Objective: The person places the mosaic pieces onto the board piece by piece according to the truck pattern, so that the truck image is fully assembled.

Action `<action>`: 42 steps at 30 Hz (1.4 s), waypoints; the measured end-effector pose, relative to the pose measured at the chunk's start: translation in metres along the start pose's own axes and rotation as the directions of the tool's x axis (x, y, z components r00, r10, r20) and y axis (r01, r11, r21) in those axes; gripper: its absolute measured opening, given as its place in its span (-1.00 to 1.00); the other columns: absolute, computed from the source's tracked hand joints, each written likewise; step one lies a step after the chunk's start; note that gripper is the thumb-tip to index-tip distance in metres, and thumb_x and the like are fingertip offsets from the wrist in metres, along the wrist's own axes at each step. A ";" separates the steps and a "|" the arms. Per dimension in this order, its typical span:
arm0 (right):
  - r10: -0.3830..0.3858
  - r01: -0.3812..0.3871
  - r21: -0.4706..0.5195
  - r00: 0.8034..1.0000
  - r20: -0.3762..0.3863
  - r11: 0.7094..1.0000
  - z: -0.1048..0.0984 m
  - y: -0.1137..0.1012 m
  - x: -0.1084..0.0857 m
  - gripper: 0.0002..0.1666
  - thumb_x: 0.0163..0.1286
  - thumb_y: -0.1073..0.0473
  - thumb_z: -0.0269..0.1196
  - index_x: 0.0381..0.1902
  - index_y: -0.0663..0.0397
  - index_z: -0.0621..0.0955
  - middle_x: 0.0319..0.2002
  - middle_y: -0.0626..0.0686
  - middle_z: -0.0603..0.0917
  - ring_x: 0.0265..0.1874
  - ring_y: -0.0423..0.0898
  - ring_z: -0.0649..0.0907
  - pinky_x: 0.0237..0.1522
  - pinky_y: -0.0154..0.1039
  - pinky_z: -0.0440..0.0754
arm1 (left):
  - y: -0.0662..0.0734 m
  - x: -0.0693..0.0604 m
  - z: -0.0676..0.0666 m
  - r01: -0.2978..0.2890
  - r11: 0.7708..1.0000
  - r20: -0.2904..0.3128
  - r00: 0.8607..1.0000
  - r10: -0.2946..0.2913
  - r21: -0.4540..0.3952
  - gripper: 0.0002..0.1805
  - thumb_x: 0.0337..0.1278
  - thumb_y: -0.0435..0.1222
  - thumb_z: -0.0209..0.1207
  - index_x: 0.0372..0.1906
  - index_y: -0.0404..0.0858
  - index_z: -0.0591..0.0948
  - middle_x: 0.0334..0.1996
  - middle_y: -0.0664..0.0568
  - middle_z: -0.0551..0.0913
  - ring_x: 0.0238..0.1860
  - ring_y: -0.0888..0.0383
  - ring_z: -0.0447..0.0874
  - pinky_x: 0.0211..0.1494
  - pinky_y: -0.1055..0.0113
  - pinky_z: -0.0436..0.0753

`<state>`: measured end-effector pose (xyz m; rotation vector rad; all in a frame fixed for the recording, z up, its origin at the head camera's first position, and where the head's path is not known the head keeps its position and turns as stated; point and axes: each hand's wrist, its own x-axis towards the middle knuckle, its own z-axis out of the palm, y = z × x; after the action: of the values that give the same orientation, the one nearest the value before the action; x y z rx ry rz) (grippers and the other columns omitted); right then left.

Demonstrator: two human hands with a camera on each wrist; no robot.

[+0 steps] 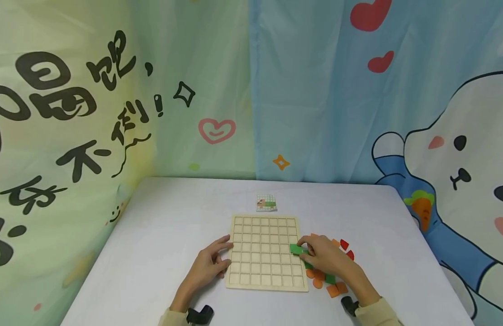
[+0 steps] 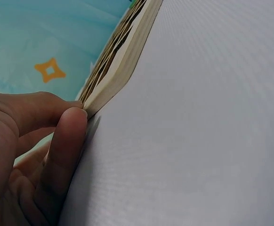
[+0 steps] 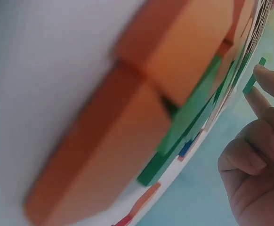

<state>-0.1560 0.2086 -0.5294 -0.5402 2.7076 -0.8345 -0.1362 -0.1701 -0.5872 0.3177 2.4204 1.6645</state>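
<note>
A pale wooden grid board [image 1: 264, 253] lies on the white table. At its left edge the left hand [image 1: 210, 261] rests the tips of its thumb and index finger against the wood; the left wrist view shows them at the board's rim [image 2: 123, 66]. Beyond the board's right edge, the right hand [image 1: 326, 254] pinches a flat green piece [image 1: 295, 249] between thumb and index finger, over the rightmost cells. The same green piece [image 3: 254, 77] appears edge-on in the right wrist view. The grid cells that show hold no pieces.
Loose orange pieces [image 1: 334, 290], green pieces [image 1: 330, 279] and red pieces [image 1: 344, 244] lie right of the board, around and under the right hand. A small picture card [image 1: 266, 203] with a gridded pattern lies behind the board. Printed curtains [image 1: 300, 90] hang past the table's back edge.
</note>
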 end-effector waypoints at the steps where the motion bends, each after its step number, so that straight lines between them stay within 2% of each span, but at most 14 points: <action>1: -0.006 0.006 0.001 1.000 0.001 1.000 0.000 -0.002 0.001 -0.71 0.45 0.17 0.39 0.08 0.09 0.72 -0.62 -0.14 0.37 -0.63 -0.32 0.28 -0.52 -0.42 0.26 | 0.000 0.000 0.000 -0.002 1.000 -0.001 1.000 0.002 0.004 -0.44 0.23 -0.47 0.38 0.35 -0.28 0.63 0.60 -0.17 0.40 -0.62 0.26 0.61 -0.53 0.48 0.57; 8: -0.048 0.047 0.017 0.999 0.027 0.999 0.002 -0.010 0.007 -0.71 0.46 0.18 0.36 0.10 0.09 0.71 -0.67 -0.19 0.28 -0.66 -0.33 0.21 -0.54 -0.43 0.20 | 0.001 0.000 -0.001 -0.015 1.000 -0.002 1.000 0.015 0.025 -0.44 0.24 -0.47 0.37 0.36 -0.32 0.62 0.59 -0.20 0.40 -0.63 0.28 0.61 -0.53 0.48 0.57; 15: -0.032 0.032 -0.007 0.999 0.026 0.999 0.008 -0.017 0.016 -0.70 0.47 0.17 0.38 0.11 0.07 0.71 -0.66 -0.16 0.35 -0.66 -0.32 0.28 -0.55 -0.42 0.25 | 0.001 0.001 -0.001 -0.009 1.000 0.003 1.000 0.009 -0.009 -0.42 0.23 -0.48 0.37 0.37 -0.29 0.62 0.59 -0.17 0.40 -0.62 0.28 0.60 -0.53 0.47 0.58; 22: -0.039 0.040 -0.024 0.999 0.020 0.999 0.012 -0.020 0.020 -0.71 0.46 0.19 0.39 0.10 0.05 0.72 -0.64 -0.16 0.34 -0.64 -0.31 0.24 -0.54 -0.43 0.21 | 0.001 0.000 -0.002 0.000 1.000 0.004 1.000 0.000 -0.020 -0.41 0.23 -0.48 0.37 0.38 -0.29 0.61 0.59 -0.15 0.40 -0.61 0.26 0.61 -0.53 0.47 0.59; 28: -0.012 0.012 -0.031 1.000 0.024 0.999 0.015 -0.022 0.024 -0.72 0.46 0.18 0.39 0.10 0.06 0.72 -0.64 -0.15 0.36 -0.64 -0.30 0.25 -0.54 -0.43 0.21 | 0.001 0.000 -0.001 0.000 1.000 0.005 1.000 0.000 -0.019 -0.41 0.24 -0.47 0.38 0.39 -0.29 0.60 0.60 -0.14 0.40 -0.61 0.26 0.61 -0.53 0.47 0.59; 42: -0.038 0.039 -0.028 0.999 0.034 0.999 0.014 -0.022 0.026 -0.71 0.45 0.20 0.39 0.10 0.12 0.71 -0.61 -0.11 0.46 -0.64 -0.29 0.32 -0.54 -0.42 0.27 | -0.001 0.000 -0.001 -0.019 1.000 0.002 1.000 0.019 -0.012 -0.42 0.25 -0.47 0.37 0.38 -0.29 0.61 0.59 -0.15 0.41 -0.61 0.26 0.61 -0.54 0.48 0.58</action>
<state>-0.1689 0.1740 -0.5320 -0.6083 2.6906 -0.7900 -0.1362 -0.1713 -0.5878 0.3409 2.4121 1.6853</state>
